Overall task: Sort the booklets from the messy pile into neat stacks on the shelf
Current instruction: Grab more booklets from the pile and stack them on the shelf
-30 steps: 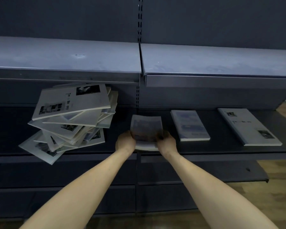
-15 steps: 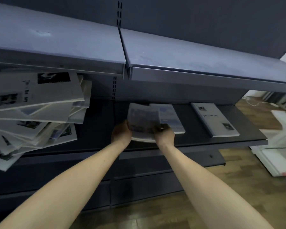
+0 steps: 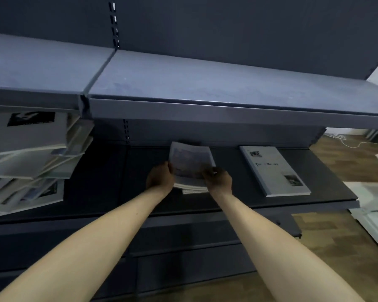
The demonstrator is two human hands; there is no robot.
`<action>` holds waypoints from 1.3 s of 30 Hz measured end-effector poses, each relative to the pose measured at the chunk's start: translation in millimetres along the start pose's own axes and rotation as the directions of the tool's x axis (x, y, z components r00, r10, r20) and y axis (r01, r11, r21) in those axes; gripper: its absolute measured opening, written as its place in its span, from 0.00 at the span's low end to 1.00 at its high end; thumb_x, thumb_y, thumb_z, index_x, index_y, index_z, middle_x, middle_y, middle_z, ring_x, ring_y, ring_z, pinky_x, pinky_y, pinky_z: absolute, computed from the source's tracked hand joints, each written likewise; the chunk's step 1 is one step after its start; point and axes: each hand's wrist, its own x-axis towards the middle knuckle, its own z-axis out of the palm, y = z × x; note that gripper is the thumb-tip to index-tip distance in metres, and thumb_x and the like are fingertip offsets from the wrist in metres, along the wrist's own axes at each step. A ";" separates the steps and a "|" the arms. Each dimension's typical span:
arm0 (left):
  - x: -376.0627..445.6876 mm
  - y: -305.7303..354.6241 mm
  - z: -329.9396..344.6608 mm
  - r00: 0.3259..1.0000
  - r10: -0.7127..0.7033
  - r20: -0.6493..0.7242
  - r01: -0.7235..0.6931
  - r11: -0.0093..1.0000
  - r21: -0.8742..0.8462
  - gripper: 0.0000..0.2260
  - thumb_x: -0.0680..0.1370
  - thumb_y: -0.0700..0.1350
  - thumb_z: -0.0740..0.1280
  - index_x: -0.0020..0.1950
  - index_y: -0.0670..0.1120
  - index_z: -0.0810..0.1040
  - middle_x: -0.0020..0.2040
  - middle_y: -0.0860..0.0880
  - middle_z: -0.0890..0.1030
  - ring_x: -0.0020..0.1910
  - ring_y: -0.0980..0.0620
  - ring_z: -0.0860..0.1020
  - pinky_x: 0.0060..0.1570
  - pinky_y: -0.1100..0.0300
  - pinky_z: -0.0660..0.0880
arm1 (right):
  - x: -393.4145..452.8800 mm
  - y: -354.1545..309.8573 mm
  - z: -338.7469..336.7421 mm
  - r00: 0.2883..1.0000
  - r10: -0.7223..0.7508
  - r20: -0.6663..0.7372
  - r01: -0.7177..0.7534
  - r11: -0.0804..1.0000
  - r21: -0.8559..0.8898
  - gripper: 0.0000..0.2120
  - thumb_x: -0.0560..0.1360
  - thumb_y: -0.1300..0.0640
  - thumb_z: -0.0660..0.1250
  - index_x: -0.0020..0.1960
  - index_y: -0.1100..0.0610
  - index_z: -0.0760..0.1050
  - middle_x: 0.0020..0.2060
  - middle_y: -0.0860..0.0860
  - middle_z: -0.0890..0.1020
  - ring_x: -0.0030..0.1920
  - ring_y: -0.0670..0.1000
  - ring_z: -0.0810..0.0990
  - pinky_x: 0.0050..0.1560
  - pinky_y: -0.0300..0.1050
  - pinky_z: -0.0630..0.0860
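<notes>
Gripping a booklet bundle (image 3: 191, 165) over the shelf (image 3: 238, 200), left hand (image 3: 158, 177) and right hand (image 3: 218, 179), arms outstretched.

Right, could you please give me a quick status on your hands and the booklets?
Left hand and right hand both grip the blue-covered paper booklets over the dark shelf. Messy white pile at left. White booklet at right, apart.

We see a shelf (image 3: 227, 199) of dark metal with a matt, smooth painted finish, and the upper shelf (image 3: 205, 83) has the same grey paint, a little scuffed. The booklets (image 3: 190, 164) and the messy pile (image 3: 26, 153) are paper with smooth covers of slight sheen. The floor (image 3: 347, 162) looks like brown wood.
</notes>
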 end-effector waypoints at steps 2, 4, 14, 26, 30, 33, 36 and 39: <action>-2.0 13.6 11.1 1.000 -0.030 -0.002 0.030 1.000 -0.004 0.17 0.85 0.47 0.50 0.60 0.39 0.75 0.59 0.38 0.78 0.56 0.39 0.77 0.45 0.54 0.70 | 13.6 8.8 -12.4 0.999 -0.030 0.018 0.031 0.999 -0.041 0.16 0.81 0.51 0.64 0.62 0.61 0.78 0.55 0.57 0.82 0.58 0.56 0.79 0.44 0.39 0.66; -3.3 22.9 20.0 0.998 -0.067 -0.013 0.066 0.997 -0.035 0.16 0.85 0.47 0.51 0.61 0.40 0.74 0.59 0.38 0.78 0.56 0.39 0.78 0.48 0.53 0.73 | 25.7 17.4 -20.8 0.997 -0.058 0.044 0.059 0.998 -0.031 0.16 0.80 0.50 0.65 0.61 0.61 0.78 0.55 0.57 0.82 0.57 0.57 0.80 0.46 0.41 0.69; -6.2 40.5 43.6 0.991 -0.116 -0.060 0.107 0.986 -0.128 0.15 0.83 0.47 0.58 0.68 0.44 0.72 0.60 0.42 0.79 0.56 0.44 0.78 0.52 0.53 0.77 | 65.3 44.0 -24.7 0.981 -0.125 0.151 0.139 0.986 -0.088 0.18 0.79 0.44 0.65 0.61 0.56 0.78 0.54 0.53 0.83 0.54 0.54 0.81 0.48 0.45 0.75; -24.7 29.4 64.2 0.995 -0.090 0.028 0.094 0.972 -0.216 0.36 0.81 0.58 0.61 0.81 0.47 0.46 0.79 0.45 0.58 0.74 0.45 0.64 0.67 0.55 0.67 | 57.4 93.9 -31.1 0.869 -0.361 0.340 0.424 0.895 -0.135 0.45 0.70 0.31 0.69 0.80 0.47 0.55 0.74 0.47 0.66 0.74 0.50 0.64 0.71 0.47 0.68; -22.9 30.3 67.1 0.993 -0.060 0.098 0.077 0.979 -0.186 0.46 0.75 0.59 0.70 0.81 0.48 0.44 0.77 0.47 0.62 0.72 0.46 0.68 0.64 0.56 0.71 | 63.1 96.8 -31.6 0.842 -0.382 0.381 0.473 0.863 -0.180 0.51 0.68 0.33 0.73 0.81 0.51 0.54 0.76 0.50 0.64 0.75 0.51 0.62 0.74 0.46 0.64; -19.8 33.0 71.2 0.992 -0.091 0.088 0.100 0.989 -0.108 0.47 0.74 0.55 0.73 0.81 0.49 0.44 0.71 0.45 0.71 0.65 0.45 0.74 0.59 0.54 0.76 | 67.9 89.9 -31.3 0.841 -0.389 0.377 0.491 0.840 -0.231 0.49 0.68 0.34 0.73 0.80 0.53 0.58 0.74 0.49 0.69 0.72 0.52 0.67 0.69 0.42 0.66; -17.7 32.4 73.3 0.990 -0.126 0.066 0.129 0.990 -0.050 0.45 0.73 0.51 0.74 0.80 0.51 0.48 0.66 0.44 0.74 0.60 0.46 0.76 0.55 0.54 0.77 | 70.0 86.7 -31.3 0.836 -0.382 0.393 0.500 0.826 -0.261 0.49 0.67 0.36 0.75 0.80 0.52 0.58 0.72 0.48 0.71 0.70 0.52 0.70 0.67 0.42 0.68; -15.9 37.1 72.3 0.989 -0.137 0.057 0.136 0.990 0.023 0.40 0.73 0.48 0.75 0.78 0.48 0.54 0.64 0.44 0.75 0.61 0.45 0.76 0.58 0.52 0.76 | 71.7 84.1 -31.0 0.839 -0.361 0.407 0.489 0.828 -0.275 0.49 0.67 0.39 0.77 0.80 0.54 0.58 0.72 0.50 0.71 0.70 0.52 0.69 0.69 0.44 0.68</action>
